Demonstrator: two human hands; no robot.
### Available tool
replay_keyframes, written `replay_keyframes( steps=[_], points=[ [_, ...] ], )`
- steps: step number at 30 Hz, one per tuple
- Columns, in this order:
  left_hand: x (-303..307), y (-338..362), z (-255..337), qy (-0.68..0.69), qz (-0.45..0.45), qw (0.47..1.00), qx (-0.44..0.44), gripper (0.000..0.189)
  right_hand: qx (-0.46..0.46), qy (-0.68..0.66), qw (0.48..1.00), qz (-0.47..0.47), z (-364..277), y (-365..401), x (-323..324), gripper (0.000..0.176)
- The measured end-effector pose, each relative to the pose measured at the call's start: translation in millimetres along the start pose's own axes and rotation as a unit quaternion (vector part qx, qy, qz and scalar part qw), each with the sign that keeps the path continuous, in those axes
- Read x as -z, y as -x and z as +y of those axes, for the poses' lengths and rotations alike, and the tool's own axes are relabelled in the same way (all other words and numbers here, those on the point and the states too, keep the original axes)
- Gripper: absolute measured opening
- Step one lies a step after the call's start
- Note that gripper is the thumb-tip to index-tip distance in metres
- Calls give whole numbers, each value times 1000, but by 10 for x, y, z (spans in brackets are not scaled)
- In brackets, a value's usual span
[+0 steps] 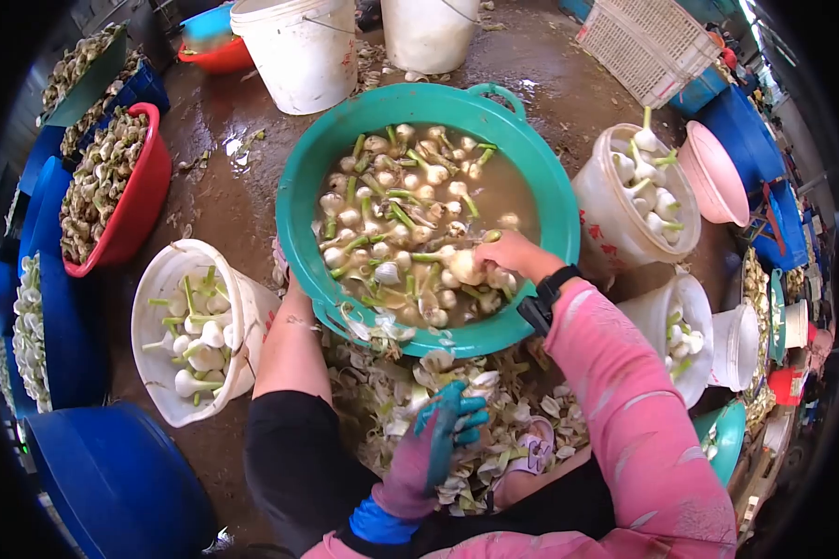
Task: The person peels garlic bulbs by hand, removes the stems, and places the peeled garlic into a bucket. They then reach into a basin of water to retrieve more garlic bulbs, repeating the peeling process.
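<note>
A big green basin holds murky water with many white bulbs on green stalks floating in it. My right hand, bare with a black watch on the wrist, reaches into the basin's near right side and grips a white bulb. My left hand wears a teal and purple glove and hovers over a heap of peelings just below the basin. Its fingers are curled; whether anything is inside them is hidden. My bare lower leg rests against the basin's left rim.
White buckets of cleaned bulbs stand at left and right, with another lower right. A red tub of brownish bulbs and blue tubs line the left. Two white buckets, a white crate and a pink bowl sit beyond on wet floor.
</note>
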State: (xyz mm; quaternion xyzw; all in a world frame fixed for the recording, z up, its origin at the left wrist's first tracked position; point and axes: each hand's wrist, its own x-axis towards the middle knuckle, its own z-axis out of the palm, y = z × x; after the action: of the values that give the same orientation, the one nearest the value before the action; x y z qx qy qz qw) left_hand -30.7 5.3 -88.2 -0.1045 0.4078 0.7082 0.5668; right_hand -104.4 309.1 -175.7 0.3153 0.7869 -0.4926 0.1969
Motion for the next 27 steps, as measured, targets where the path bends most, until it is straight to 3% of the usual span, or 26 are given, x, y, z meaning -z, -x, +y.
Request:
replay_keyframes(
  steps=[1, 2, 4, 6, 8, 11, 14, 17, 18, 19, 21, 24, 27],
  points=[
    [20, -12, -46, 4, -9, 1000, -12, 54, 19, -123, 992, 13, -72, 227, -25, 25],
    [16, -5, -44, 5, -17, 1000, -23, 53, 23, -126, 992, 17, -129, 486, -43, 25],
    [-56, 61, 11, -11, -16, 998, -67, 51, 69, -264, 961, -52, -268, 1026, -77, 23],
    [-165, 192, 155, -27, -71, 995, -68, 52, 76, -360, 920, -136, -381, 1624, -133, 27],
    [-187, 259, 125, 19, -186, 980, -65, 52, -26, -465, 871, -158, -421, 2003, -303, 26],
    [-300, 413, 42, -3, -262, 965, 2, 50, -31, -488, 850, -197, -443, 2478, -495, 31],
    [-418, 555, -107, -48, -228, 971, -55, 49, 61, -333, 938, -75, -428, 2828, -606, 37],
    [-470, 695, -169, -119, -186, 966, -133, 44, 68, -328, 942, -31, -399, 3064, -680, 34],
    [-490, 747, -160, -126, -191, 964, -134, 44, 174, -171, 968, 49, -381, 3141, -679, 32],
    [-520, 807, -148, -141, -154, 965, -160, 43, 270, -6, 954, 128, -373, 3211, -682, 30],
    [-619, 917, -110, -216, -74, 946, -230, 40, 319, -28, 929, 188, -386, 3355, -731, 29],
    [-623, 947, -157, -271, -45, 921, -277, 36, 376, -10, 885, 275, -463, 3546, -824, 24],
    [-690, 980, -223, -277, -20, 915, -294, 32, 449, 198, 820, 293, -437, 3589, -804, 17]
  ],
)
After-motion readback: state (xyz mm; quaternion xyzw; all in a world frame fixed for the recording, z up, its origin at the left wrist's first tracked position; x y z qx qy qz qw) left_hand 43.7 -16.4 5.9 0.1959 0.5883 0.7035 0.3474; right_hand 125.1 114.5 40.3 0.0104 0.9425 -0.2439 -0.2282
